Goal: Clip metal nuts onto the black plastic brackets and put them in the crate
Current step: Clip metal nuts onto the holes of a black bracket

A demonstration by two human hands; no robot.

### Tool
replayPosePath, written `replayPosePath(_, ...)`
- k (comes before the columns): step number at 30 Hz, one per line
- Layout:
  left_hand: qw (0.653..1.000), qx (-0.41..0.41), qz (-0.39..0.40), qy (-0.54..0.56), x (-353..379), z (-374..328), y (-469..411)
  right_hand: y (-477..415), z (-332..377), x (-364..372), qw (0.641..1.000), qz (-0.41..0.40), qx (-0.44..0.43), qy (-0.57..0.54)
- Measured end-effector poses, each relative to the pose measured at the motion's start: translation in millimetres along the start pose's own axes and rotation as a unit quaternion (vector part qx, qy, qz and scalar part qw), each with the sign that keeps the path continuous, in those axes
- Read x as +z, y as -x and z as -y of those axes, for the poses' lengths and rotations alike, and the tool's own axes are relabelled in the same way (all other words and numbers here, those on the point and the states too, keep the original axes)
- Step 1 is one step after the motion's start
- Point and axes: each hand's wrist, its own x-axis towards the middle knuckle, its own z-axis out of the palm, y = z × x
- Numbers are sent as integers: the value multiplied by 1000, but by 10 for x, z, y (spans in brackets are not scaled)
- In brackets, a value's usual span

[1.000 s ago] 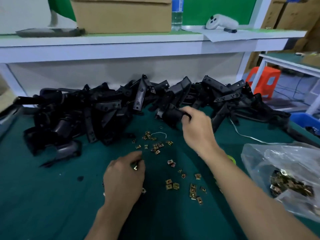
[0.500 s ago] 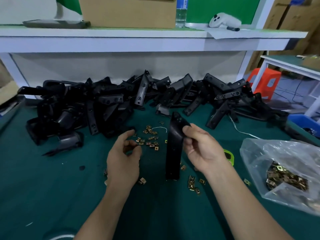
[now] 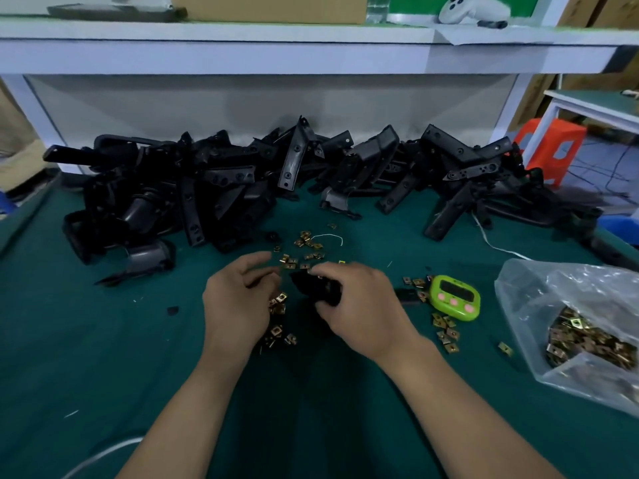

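My right hand [image 3: 359,305] grips a black plastic bracket [image 3: 316,288] low over the green table mat, with most of the bracket hidden under its fingers. My left hand [image 3: 238,302] is right beside it, fingers curled toward the bracket's left end and pinching a gold metal nut [image 3: 280,297]. Several loose metal nuts [image 3: 304,252] lie scattered on the mat around and beyond both hands. No crate is in view.
A long pile of black brackets [image 3: 221,188] fills the back of the table under a white shelf [image 3: 311,57]. A green timer [image 3: 454,299] sits right of my hands. A clear bag of nuts [image 3: 587,340] lies at the right edge.
My right hand pulled a bracket from the pile and brought it down close to the mat. My left hand picked up a nut and moved in next to the bracket.
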Motion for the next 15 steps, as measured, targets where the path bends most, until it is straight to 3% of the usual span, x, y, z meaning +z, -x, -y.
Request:
replayPosePath(5,999,-7,48,23,22,-7,-2,3,-78,-28,993,104,-6,45)
replayPosePath(11,994,3,64,85,41,-47,17,-1,-20,83,985,67,18,158)
replayPosePath(15,996,2,48,77,26,-22,12,7,-2,105,984,95,45,146)
